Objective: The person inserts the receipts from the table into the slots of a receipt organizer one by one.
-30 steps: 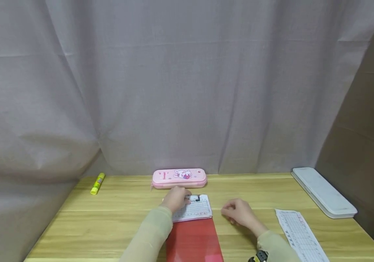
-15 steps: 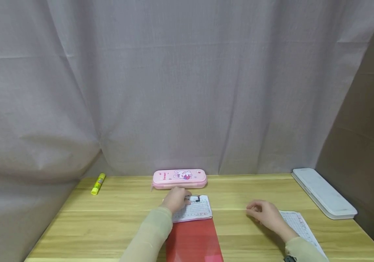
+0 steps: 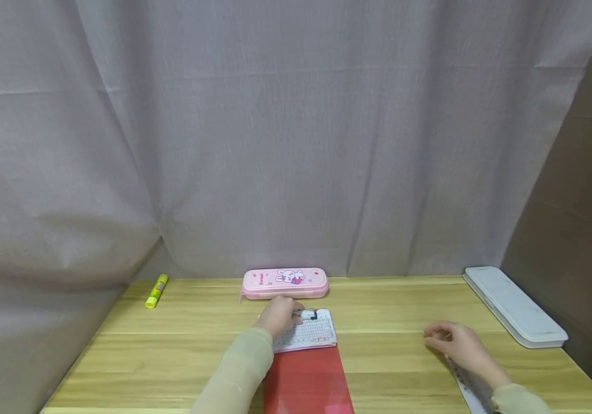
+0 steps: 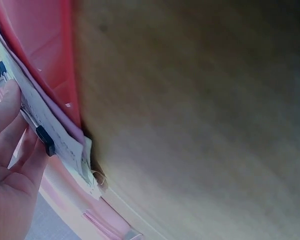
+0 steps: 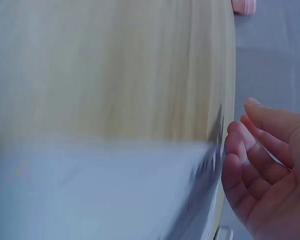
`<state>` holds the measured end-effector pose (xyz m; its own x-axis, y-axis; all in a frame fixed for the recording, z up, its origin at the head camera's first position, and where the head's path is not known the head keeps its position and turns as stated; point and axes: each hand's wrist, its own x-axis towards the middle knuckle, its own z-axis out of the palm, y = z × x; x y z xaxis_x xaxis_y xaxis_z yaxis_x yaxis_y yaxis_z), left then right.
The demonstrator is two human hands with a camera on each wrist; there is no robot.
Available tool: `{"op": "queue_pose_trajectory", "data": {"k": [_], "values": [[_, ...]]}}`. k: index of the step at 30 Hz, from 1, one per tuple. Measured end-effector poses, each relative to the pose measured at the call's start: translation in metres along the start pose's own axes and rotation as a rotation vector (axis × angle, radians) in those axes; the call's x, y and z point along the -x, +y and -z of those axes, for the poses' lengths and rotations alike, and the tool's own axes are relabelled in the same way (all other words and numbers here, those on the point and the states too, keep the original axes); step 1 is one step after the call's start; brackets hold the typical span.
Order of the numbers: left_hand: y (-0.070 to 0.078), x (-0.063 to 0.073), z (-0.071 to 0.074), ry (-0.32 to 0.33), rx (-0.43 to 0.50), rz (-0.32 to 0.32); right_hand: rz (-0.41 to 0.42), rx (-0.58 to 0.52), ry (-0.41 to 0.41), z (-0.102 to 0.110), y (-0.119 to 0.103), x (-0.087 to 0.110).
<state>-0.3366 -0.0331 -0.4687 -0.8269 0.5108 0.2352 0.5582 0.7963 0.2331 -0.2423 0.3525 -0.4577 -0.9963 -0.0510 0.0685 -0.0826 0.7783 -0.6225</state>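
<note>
My left hand [image 3: 277, 316] holds the top of a sheaf of printed grid papers [image 3: 312, 334], its thumb and fingers pinching a metal clip with black ends [image 4: 44, 139] there. Below the papers lies a red translucent folder [image 3: 306, 376]. On the right, my right hand [image 3: 458, 348] hovers over a separate printed paper strip [image 3: 463, 376] and covers much of it. Its fingers [image 5: 235, 185] are loosely bent, with nothing between them and the thumb. In the right wrist view the white sheet [image 5: 90, 195] looks blurred beside the hand.
A pink pencil case [image 3: 285, 283] with a rabbit picture lies just behind the left hand. At the far left is a yellow-green glue stick [image 3: 156, 291]. A long white case [image 3: 515, 307] lies along the table's right side. Grey cloth [image 3: 296, 144] hangs behind.
My right hand has moved steadily right, away from the folder, until it overlaps the paper strip. The left hand, clip and papers have stayed in place.
</note>
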Motion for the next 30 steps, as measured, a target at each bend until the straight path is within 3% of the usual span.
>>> {"op": "queue_pose_trajectory", "data": {"k": [7, 13, 22, 30], "values": [[0.000, 0.000, 0.000, -0.011, 0.040, 0.033, 0.043, 0.087, 0.077, 0.013, 0.024, 0.007], [-0.002, 0.000, -0.001, 0.016, 0.052, 0.022, 0.060, 0.148, 0.157, 0.023, 0.036, 0.010], [-0.004, 0.002, -0.003, 0.040, 0.109, 0.023, 0.070, 0.215, 0.122, 0.029, 0.045, 0.008], [-0.007, 0.002, -0.001, 0.004, 0.176, 0.063, 0.081, 0.255, 0.093, 0.030, 0.045, 0.006]]}}
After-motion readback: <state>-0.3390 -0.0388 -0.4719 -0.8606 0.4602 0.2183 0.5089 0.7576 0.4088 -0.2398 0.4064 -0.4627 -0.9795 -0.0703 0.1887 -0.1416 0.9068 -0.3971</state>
